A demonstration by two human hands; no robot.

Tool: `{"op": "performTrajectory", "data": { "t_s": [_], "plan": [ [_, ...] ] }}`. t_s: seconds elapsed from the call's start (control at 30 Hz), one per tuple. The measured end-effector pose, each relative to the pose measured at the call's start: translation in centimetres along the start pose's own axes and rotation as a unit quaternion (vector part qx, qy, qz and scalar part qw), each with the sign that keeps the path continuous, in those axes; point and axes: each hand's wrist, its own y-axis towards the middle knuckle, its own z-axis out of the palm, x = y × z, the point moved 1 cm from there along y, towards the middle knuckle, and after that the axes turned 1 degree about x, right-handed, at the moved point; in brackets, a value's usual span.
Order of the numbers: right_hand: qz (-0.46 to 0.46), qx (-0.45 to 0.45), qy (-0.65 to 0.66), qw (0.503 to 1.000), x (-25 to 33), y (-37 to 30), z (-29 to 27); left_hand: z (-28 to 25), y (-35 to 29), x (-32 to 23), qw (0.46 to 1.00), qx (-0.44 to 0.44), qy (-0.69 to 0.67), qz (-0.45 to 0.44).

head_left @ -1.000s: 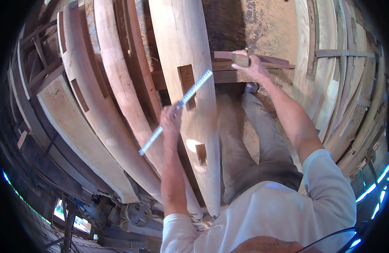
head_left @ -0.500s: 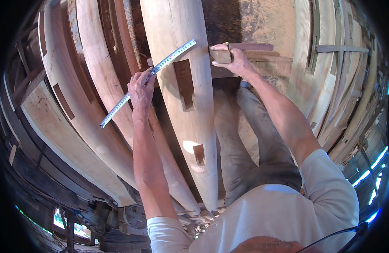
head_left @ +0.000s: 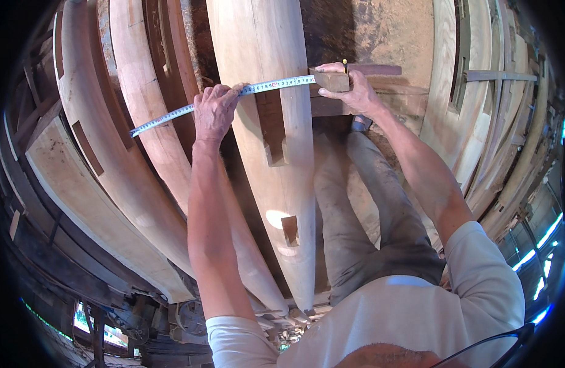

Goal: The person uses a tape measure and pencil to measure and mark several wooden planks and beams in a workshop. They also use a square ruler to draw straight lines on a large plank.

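Observation:
My left hand [head_left: 216, 113] grips a white, numbered measuring strip [head_left: 276, 84] near its middle, fingers closed over it. The strip lies across a long, smooth, tapered timber [head_left: 258, 37], and its right end meets a wooden block [head_left: 333, 81]. Thumb and fingers of my right hand [head_left: 361, 92] clasp that block at the timber's right side. A thin dark stick with a yellow tip [head_left: 345, 64] stands up by the right fingers; its lower part is hidden. Below the strip, the timber has a long rectangular slot [head_left: 273, 132] and a smaller square-cut hole [head_left: 289, 230].
Other long shaped timbers [head_left: 86, 92] with cut slots lie to the left. More curved planks [head_left: 445, 61] are stacked at the right, with a crosswise batten [head_left: 500, 76] over them. A dark reddish wooden bar [head_left: 380, 70] sticks out past my right hand. My legs [head_left: 380, 184] stand beside the timber.
My left hand has moved slightly up and right, and the strip has swung from a steep slant to nearly crosswise. Its right end has come down to the block. My right hand has shifted slightly right.

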Motion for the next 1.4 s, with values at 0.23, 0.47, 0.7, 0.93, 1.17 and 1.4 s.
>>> {"op": "performTrajectory", "data": {
  "t_s": [0.23, 0.47, 0.7, 0.93, 1.17, 1.4],
  "plan": [
    [-0.021, -0.007, 0.044, 0.999, -0.3, -0.1, 0.2, 0.4, 0.5, 0.4, 0.998, 0.053, 0.033, 0.026],
    [-0.017, -0.012, 0.028, 0.999, 0.0, -0.1, 0.0, 0.3, 0.7, -0.1, 0.995, 0.046, 0.045, 0.071],
    [-0.005, 0.008, 0.020, 1.000, -0.4, 0.0, -0.2, 0.7, 0.7, 0.5, 0.994, 0.096, 0.027, 0.033],
    [0.025, -0.005, 0.038, 0.999, -0.1, 0.1, 0.1, 0.8, 0.8, 0.3, 0.995, 0.089, 0.029, 0.034],
    [-0.002, -0.008, 0.068, 0.998, -2.1, 0.2, 0.3, 0.7, 1.1, 0.3, 0.994, 0.094, 0.029, 0.042],
    [0.000, 0.014, 0.076, 0.997, -0.6, 0.5, 0.1, 0.3, 1.2, 0.3, 0.995, 0.082, 0.018, 0.046]
  ]
}}
